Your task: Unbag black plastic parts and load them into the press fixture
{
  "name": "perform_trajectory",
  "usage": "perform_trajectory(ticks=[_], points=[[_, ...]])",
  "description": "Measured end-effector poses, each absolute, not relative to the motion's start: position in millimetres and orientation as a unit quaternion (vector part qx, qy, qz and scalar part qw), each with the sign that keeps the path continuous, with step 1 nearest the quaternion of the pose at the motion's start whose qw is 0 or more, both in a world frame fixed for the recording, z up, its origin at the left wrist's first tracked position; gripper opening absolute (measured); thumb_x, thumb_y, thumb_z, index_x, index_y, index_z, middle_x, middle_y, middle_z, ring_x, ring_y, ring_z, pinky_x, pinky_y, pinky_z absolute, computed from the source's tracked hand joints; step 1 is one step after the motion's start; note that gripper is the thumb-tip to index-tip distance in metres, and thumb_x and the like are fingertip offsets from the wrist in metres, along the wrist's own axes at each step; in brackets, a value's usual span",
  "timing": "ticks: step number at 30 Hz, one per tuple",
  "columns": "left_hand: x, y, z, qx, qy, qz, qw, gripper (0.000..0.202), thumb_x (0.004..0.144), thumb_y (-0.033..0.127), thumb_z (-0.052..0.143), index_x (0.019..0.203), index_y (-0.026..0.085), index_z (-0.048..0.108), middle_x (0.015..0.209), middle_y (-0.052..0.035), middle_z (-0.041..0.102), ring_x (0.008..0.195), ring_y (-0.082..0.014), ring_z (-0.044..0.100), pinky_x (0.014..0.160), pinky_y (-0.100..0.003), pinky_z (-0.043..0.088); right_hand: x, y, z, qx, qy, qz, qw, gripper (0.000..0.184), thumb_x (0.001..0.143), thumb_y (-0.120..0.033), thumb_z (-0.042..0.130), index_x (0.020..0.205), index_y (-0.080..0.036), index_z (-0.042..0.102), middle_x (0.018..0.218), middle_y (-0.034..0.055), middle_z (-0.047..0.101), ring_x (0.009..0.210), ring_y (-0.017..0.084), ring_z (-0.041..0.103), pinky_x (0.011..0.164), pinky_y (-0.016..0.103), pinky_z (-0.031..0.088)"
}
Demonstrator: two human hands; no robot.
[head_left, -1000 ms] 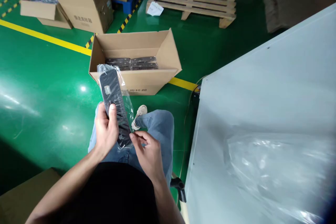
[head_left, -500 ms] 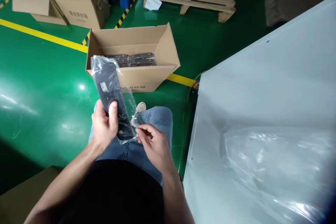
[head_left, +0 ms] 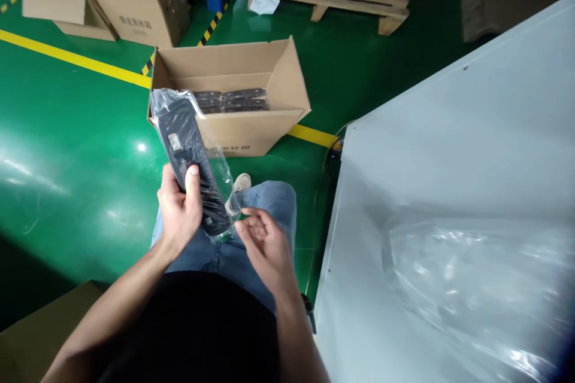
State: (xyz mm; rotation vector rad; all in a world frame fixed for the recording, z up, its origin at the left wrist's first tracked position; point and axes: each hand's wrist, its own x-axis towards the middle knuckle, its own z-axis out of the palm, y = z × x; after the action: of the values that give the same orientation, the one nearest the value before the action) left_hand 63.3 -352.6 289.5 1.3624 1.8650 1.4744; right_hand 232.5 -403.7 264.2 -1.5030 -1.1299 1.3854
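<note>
While the left hand (head_left: 180, 210) is clamping the dark panel (head_left: 191, 146) between thumb and fingers, apparently for steadiness, the right hand (head_left: 268, 246) is holding its fingertips parted beside the clear bag (head_left: 221, 172), contact unclear.

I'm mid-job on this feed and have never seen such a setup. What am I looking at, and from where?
There is no machine here: these are a person's two bare hands, seen from one camera worn on the head, looking forward and down. The left hand grips a long, dark, flat piece inside a clear plastic bag. The right hand is at the bag's lower edge, thumb and fingers apart; whether it touches the film is hard to tell. Ahead on the green floor stands an open brown cardboard box with dark, plastic-wrapped pieces inside. On the right, crumpled clear plastic lies on a broad, pale grey surface.
</note>
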Motion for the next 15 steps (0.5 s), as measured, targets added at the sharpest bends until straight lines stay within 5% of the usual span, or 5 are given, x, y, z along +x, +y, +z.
perform_trajectory(ticks=[4,7,15], points=[[67,-363,282,0.513,0.68,0.513,0.107,0.034,0.103,0.051,0.056,0.092,0.019,0.054,0.08,0.0002,0.058,0.067,-0.0134,0.052,0.067,-0.028,0.043,211,-419,250,-0.629,-0.411,0.529,0.395,0.028,0.093,-0.05,0.069,0.089,-0.022,0.069,0.075,0.0041,0.075,0.069,0.021,0.074,0.067,0.031,0.059],[66,-369,278,0.522,0.7,0.481,0.082,0.031,0.101,0.048,0.059,0.097,0.018,0.055,0.079,-0.0016,0.06,0.066,-0.0151,0.056,0.063,-0.029,0.043,211,-421,244,-0.63,-0.412,0.523,0.4,0.024,0.096,-0.045,0.064,0.09,-0.023,0.07,0.077,0.0057,0.077,0.073,0.024,0.077,0.07,0.033,0.061],[59,-356,290,0.495,0.696,0.492,0.169,0.036,0.101,0.053,0.059,0.094,0.018,0.059,0.077,-0.0008,0.062,0.064,-0.0136,0.054,0.06,-0.027,0.043,237,-409,257,-0.553,-0.474,0.588,0.352,0.02,0.096,-0.041,0.069,0.093,-0.022,0.075,0.074,0.0023,0.075,0.072,0.019,0.076,0.069,0.028,0.06]])
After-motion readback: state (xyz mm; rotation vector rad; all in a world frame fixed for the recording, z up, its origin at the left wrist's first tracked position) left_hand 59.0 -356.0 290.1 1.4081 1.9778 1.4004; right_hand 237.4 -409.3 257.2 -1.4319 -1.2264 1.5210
